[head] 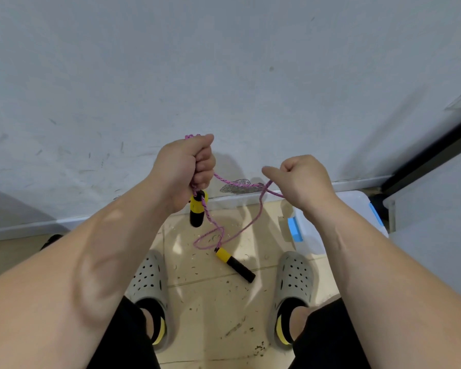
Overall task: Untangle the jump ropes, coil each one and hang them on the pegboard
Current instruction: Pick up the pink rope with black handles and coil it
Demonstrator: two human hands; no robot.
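A pink braided jump rope (238,183) runs between my two hands in front of a grey wall. My left hand (183,167) grips a bundle of its turns in a fist, and one yellow-and-black handle (197,209) hangs just below that fist. My right hand (300,179) holds the rope further along, fingers curled round it. From there the rope drops in a loose loop (210,237) to the second yellow-and-black handle (234,265), which hangs above the floor between my feet. No pegboard is in view.
I stand close to the grey wall (224,75) on a beige tiled floor (210,302) with scattered debris. A white plastic bin with blue latches (309,235) sits by my right foot. A dark-edged panel (423,161) rises at the right.
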